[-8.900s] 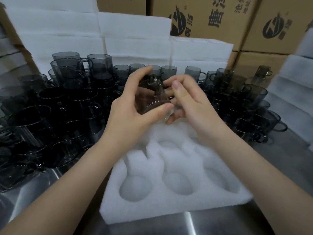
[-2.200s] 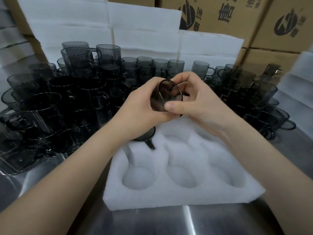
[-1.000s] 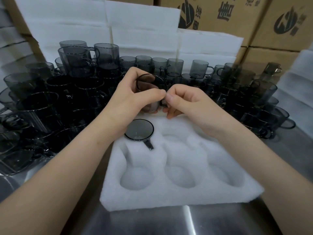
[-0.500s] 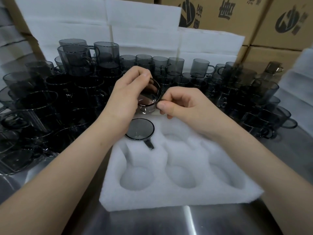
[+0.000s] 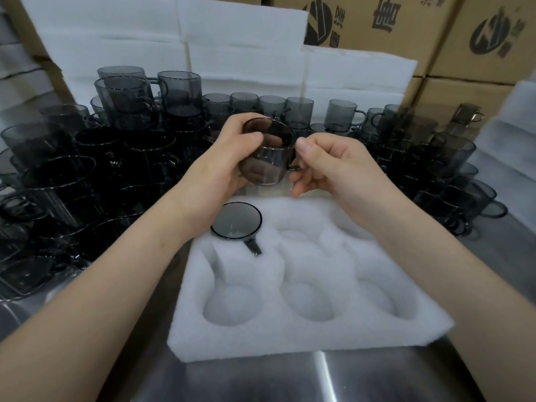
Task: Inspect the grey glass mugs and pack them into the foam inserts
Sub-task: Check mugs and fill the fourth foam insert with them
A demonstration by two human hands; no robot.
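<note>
1. The steel table (image 5: 319, 378) carries the work; cardboard boxes (image 5: 406, 33) and stacked foam sheets (image 5: 246, 62) line the top of the frame.
2. The unpacked mugs (image 5: 130, 146) crowd mid-frame on both sides, so most of the task appears to remain.
3. The foam insert (image 5: 304, 338) lies at lower centre. One cavity is filled; the other visible cavities are vacant.
4. The left hand (image 5: 220, 163) curls round the body of the held mug (image 5: 269, 161); the right hand (image 5: 333, 166) pinches its handle.
5. The held mug sits tilted at frame centre, above the insert's far edge, apparently under inspection and not yet packed.
6. The packed mug (image 5: 236, 220) sits in the insert's upper-left cavity.
</note>
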